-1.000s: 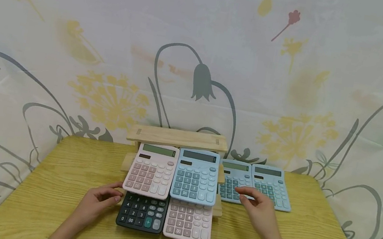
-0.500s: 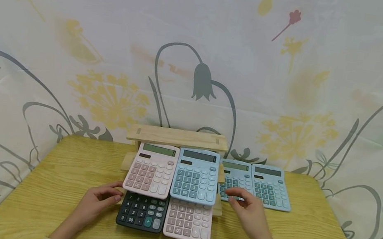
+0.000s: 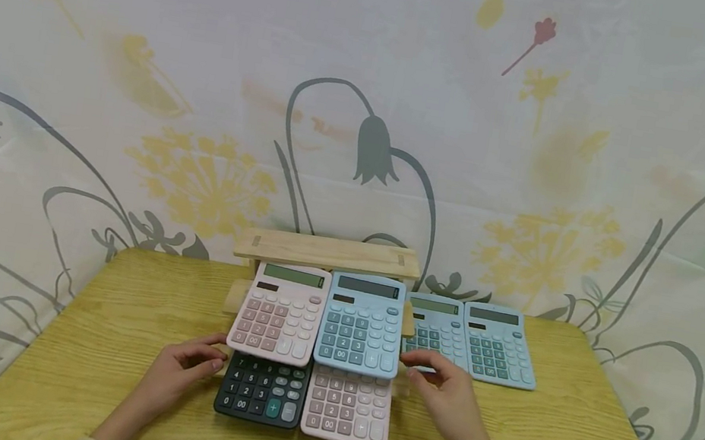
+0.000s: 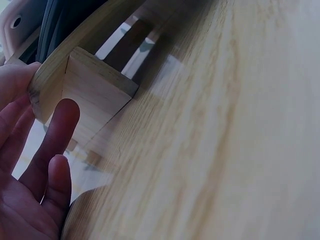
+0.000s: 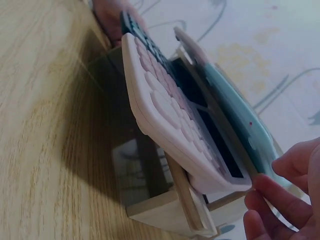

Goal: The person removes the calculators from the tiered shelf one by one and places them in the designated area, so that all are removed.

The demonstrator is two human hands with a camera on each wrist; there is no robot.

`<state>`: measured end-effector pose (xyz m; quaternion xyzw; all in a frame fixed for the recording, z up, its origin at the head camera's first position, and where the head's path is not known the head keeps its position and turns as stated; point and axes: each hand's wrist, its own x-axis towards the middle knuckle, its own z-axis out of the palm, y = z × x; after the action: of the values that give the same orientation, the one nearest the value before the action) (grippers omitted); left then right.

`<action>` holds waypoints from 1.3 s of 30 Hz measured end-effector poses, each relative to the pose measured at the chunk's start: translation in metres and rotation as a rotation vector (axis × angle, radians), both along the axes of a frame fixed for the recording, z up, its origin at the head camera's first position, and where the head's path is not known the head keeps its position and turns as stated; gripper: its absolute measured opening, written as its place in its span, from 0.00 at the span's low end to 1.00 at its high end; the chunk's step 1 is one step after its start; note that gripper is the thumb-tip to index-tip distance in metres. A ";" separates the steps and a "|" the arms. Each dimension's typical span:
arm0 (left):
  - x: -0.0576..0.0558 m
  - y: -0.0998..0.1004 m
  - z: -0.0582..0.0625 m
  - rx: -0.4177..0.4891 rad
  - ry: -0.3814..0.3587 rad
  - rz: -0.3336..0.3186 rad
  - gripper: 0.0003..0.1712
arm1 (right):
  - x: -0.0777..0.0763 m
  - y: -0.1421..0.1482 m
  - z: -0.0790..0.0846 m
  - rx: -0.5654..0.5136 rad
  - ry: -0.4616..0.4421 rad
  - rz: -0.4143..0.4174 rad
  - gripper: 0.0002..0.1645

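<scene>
A tiered wooden stand (image 3: 328, 253) holds a pink calculator (image 3: 278, 312) and a light blue calculator (image 3: 361, 324) on its upper tier. Below them lean a black calculator (image 3: 262, 390) and a second pink calculator (image 3: 347, 408). My left hand (image 3: 184, 372) holds the stand's left side rail beside the black calculator; in the left wrist view its fingers lie on both sides of the wooden edge (image 4: 50, 77). My right hand (image 3: 446, 392) has its relaxed fingers right at the right edge of the upper blue calculator, thumb and forefinger apart. In the right wrist view the fingertips (image 5: 267, 186) overlap the stand's right side.
Two more light blue calculators (image 3: 498, 347) lie side by side behind my right hand, the nearer one partly covered by it. Everything stands on a wood-grain table (image 3: 148, 288). Behind rises a pale cloth backdrop (image 3: 380, 47) printed with flowers.
My right hand has moved left and slightly down, from over the two blue calculators on the table to the right edge of the stand. My left hand and the calculators have stayed put.
</scene>
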<state>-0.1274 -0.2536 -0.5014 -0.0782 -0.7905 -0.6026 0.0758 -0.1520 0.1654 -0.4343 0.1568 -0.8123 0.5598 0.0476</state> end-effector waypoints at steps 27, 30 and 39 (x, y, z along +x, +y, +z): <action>-0.001 -0.001 -0.001 -0.019 0.006 -0.002 0.04 | 0.002 -0.010 0.003 -0.018 -0.136 -0.019 0.13; -0.001 0.000 -0.001 -0.016 0.001 0.001 0.04 | 0.002 -0.011 0.004 -0.022 -0.152 -0.025 0.13; 0.000 0.001 0.001 -0.012 -0.038 0.021 0.05 | 0.001 -0.015 0.007 -0.046 -0.205 -0.048 0.13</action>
<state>-0.1270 -0.2530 -0.5007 -0.0589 -0.7961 -0.5985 0.0665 -0.1508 0.1505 -0.4273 0.0781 -0.8034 0.5900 -0.0187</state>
